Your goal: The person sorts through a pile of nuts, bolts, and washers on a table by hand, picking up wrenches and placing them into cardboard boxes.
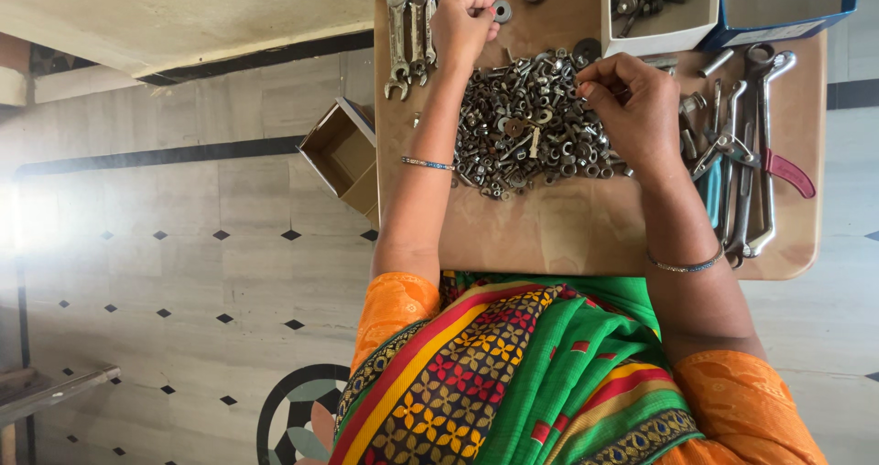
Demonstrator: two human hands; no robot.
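Sorted: few spanners [409, 35], washers, upper left of the board [586, 232].
Left: big pile of nuts and bolts [526, 122], centre.
Left hand [464, 24]: fingers pinched on a small bolt, upper left.
Right hand [632, 108]: fingertips pinched in the pile; what it holds is unclear.

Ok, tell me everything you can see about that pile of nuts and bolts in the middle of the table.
The pile of nuts and bolts is a loose heap of small grey metal pieces: bolts, nuts, washers and a few larger rings, some dull, some shiny. It lies spread flat on the middle of the brown table, between the spanners and the long tools. The right hand rests on its right edge, fingers pinched. The left hand is closed just beyond its far left edge.
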